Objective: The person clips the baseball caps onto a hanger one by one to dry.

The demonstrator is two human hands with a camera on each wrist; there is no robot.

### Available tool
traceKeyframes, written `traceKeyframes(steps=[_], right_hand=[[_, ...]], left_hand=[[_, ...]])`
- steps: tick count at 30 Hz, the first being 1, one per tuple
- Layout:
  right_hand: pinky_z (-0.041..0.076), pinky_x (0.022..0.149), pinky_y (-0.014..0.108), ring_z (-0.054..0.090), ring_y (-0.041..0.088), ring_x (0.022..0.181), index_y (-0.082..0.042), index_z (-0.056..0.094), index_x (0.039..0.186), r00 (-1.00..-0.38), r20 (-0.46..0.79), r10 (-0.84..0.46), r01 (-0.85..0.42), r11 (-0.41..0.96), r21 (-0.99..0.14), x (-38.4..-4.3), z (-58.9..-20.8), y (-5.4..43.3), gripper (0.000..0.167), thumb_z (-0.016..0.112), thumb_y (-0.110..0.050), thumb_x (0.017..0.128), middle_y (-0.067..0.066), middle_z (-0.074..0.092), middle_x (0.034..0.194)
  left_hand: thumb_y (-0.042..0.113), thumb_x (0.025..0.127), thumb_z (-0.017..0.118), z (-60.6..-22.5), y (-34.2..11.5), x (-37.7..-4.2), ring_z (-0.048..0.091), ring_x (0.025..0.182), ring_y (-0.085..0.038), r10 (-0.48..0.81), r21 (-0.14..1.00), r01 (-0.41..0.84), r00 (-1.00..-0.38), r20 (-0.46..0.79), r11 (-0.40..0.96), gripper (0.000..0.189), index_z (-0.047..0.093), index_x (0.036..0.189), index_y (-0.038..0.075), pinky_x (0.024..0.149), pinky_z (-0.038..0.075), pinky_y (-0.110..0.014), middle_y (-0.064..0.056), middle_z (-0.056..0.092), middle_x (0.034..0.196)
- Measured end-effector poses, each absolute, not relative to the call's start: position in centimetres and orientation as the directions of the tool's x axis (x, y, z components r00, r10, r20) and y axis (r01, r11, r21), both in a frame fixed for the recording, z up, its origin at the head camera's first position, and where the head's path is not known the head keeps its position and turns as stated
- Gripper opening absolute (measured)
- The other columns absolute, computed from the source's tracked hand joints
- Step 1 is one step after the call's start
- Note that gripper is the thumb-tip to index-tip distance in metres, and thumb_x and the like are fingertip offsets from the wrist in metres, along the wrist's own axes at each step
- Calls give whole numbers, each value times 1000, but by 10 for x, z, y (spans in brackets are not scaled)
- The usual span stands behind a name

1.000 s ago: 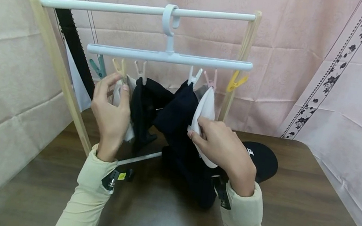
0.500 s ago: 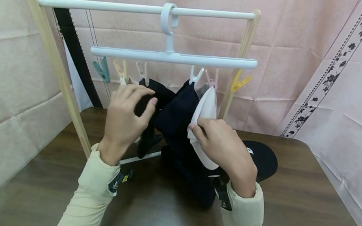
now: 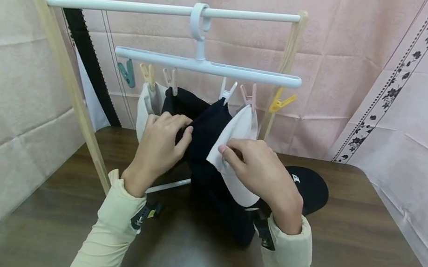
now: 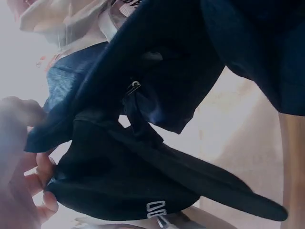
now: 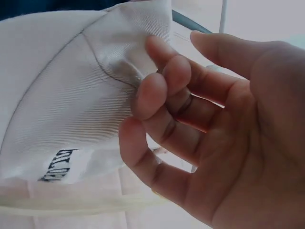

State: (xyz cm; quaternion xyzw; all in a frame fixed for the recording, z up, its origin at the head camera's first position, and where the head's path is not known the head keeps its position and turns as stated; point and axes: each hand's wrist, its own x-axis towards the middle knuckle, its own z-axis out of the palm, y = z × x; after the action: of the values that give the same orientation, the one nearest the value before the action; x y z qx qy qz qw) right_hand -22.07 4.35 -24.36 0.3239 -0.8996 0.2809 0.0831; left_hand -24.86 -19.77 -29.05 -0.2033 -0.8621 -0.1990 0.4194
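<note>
several caps are shown hung by clips beneath a pale blue hanger (image 3: 208, 67), which is hooked over the white rod (image 3: 112, 5) of a wooden-posted rack. at the right, a white cap (image 3: 240, 126) is suspended from a pink clip (image 3: 249, 96); it is placed just in front of the right hand (image 3: 263, 168), by whose bent fingertips it is touched, the thumb being held apart from the fingers. its long axis is directed downward and slightly to the right, the narrow upper end being set at the clip and the rounded lower end pointed toward the table (image 3: 368, 254); dark lettering is seen on it in the right wrist view. between the hands, a navy cap (image 3: 207, 134) is held by a white clip (image 3: 227, 91), its peaked corner directed upward and its length sloping down. beside it, a black cap (image 3: 187, 103) is hung above and behind the left hand (image 3: 161, 143). in the left wrist view, a dark crown (image 4: 114, 176) with white embroidery is met at its rounded edge by the left fingertips; whether any fabric is pinched by that hand cannot be told.
</note>
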Motion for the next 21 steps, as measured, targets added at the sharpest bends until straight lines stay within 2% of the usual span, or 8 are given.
traceKeyframes(steps=[6, 11, 13, 15, 18, 21], right_hand=[[41, 62, 34, 47, 18, 64, -8, 66, 86, -799, 319, -510, -601, 649, -467, -231, -248, 60, 26, 58, -17, 109, 0, 42, 67], [42, 67, 36, 50, 20, 69, -6, 66, 89, -853, 291, -434, -522, 716, -463, -245, -253, 72, 27, 54, -17, 110, 2, 48, 74], [45, 71, 38, 54, 23, 77, -4, 67, 98, -878, 280, -389, -479, 730, -487, -250, -256, 76, 24, 52, -18, 111, 7, 55, 84], [49, 77, 41, 58, 27, 86, -1, 65, 116, -899, 267, -348, -439, 722, -535, -256, -259, 77, 24, 52, -20, 112, 13, 59, 103], [50, 96, 49, 56, 34, 112, 2, 47, 145, -909, 260, -326, -416, 661, -625, -265, -265, 78, 41, 53, -22, 112, 22, 49, 134], [43, 112, 57, 46, 38, 136, -4, 30, 161, -885, 289, -365, -458, 572, -681, -274, -269, 77, 59, 56, -22, 111, 23, 35, 156]], left_hand=[[9, 103, 49, -294, -200, -253, 58, 85, -31, 145, 219, 516, -575, 805, 828, 20, 68, 99, 4, 83, 39, -49, -11, 72, 95], [9, 100, 42, -296, -202, -256, 55, 80, -30, 102, 266, 506, -588, 803, 820, 22, 62, 92, 5, 83, 37, -48, -10, 65, 85], [8, 99, 41, -296, -204, -256, 54, 78, -30, 90, 282, 511, -586, 805, 812, 23, 61, 89, 5, 82, 37, -47, -11, 64, 82], [8, 98, 41, -297, -207, -258, 55, 77, -31, 76, 298, 521, -581, 811, 800, 23, 60, 86, 6, 82, 37, -47, -11, 63, 80], [7, 97, 41, -298, -212, -260, 53, 73, -30, 47, 343, 544, -579, 814, 766, 24, 59, 80, 7, 80, 38, -44, -11, 60, 76], [6, 97, 41, -297, -217, -261, 51, 70, -29, 16, 390, 570, -578, 816, 723, 26, 57, 76, 8, 77, 38, -41, -10, 57, 72]])
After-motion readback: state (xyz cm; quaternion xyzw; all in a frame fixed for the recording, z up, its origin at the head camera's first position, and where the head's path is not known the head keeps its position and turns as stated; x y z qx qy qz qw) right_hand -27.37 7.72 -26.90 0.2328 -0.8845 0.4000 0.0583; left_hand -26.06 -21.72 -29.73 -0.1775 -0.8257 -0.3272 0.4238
